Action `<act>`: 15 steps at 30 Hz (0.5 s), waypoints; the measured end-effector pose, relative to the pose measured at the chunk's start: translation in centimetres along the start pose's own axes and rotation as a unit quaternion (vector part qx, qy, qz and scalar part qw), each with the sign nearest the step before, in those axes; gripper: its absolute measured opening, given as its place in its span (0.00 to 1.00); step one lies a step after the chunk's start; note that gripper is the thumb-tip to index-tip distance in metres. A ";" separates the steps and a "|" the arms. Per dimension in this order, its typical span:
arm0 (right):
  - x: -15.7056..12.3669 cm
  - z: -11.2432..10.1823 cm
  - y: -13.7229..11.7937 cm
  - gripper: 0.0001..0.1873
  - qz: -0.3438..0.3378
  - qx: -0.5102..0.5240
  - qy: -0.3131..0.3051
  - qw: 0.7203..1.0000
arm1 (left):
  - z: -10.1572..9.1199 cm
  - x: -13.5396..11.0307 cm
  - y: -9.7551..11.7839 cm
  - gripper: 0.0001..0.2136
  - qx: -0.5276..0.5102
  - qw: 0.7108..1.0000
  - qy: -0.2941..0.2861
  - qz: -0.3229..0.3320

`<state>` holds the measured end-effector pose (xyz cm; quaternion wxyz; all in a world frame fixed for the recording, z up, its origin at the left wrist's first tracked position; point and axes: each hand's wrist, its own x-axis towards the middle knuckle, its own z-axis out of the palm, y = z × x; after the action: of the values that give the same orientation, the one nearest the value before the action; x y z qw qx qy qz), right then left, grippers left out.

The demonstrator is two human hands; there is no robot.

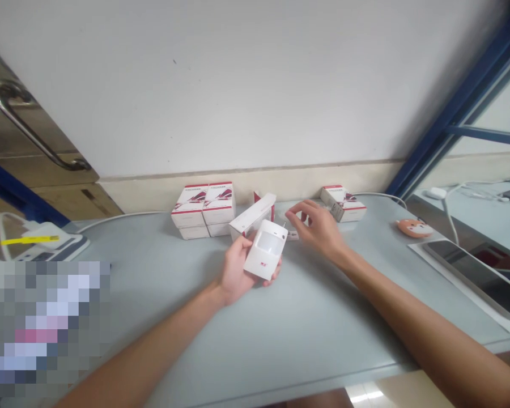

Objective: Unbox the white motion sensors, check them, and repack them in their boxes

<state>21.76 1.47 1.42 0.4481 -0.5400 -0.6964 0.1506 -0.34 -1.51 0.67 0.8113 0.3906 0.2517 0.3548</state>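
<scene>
A white motion sensor [266,250] with a pale window and a small red logo rests in my left hand [237,271], the thumb on its edge and the fingers behind it. From its top right corner sticks a short thin antenna [284,225]. Just above and to the right of that antenna is my right hand [321,228], thumb and index finger meeting in a pinch; whatever is between the tips is too small to make out. Behind the sensor lies an opened white-and-red box [255,214], partly hidden by the sensor and my left hand.
Several stacked white-and-red boxes [204,209] stand by the wall, with another box [344,203] behind my right hand. On the right lie an orange animal-shaped object [414,228] and a dark flat panel [476,277]. A power strip [63,248] and cables are at the left.
</scene>
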 end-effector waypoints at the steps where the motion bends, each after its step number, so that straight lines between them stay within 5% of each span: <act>1: 0.0 0.0 0.4 0.14 -0.013 -0.057 0.021 0.998 | 0.0 0.0 0.0 0.19 0.002 1.000 0.001 -0.005; 9: 0.0 0.8 3.3 0.20 -0.064 -0.256 -0.035 0.964 | 0.0 0.1 -0.1 0.22 0.002 1.000 0.023 -0.017; 15: 0.6 0.5 2.3 0.17 -0.123 -0.155 0.083 0.977 | 0.6 -0.2 -0.5 0.22 0.013 0.998 0.043 0.034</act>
<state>22.74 2.95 -0.17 0.4297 -0.5241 -0.7328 -0.0607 0.14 -2.13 0.65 0.7822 0.3940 0.2775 0.3950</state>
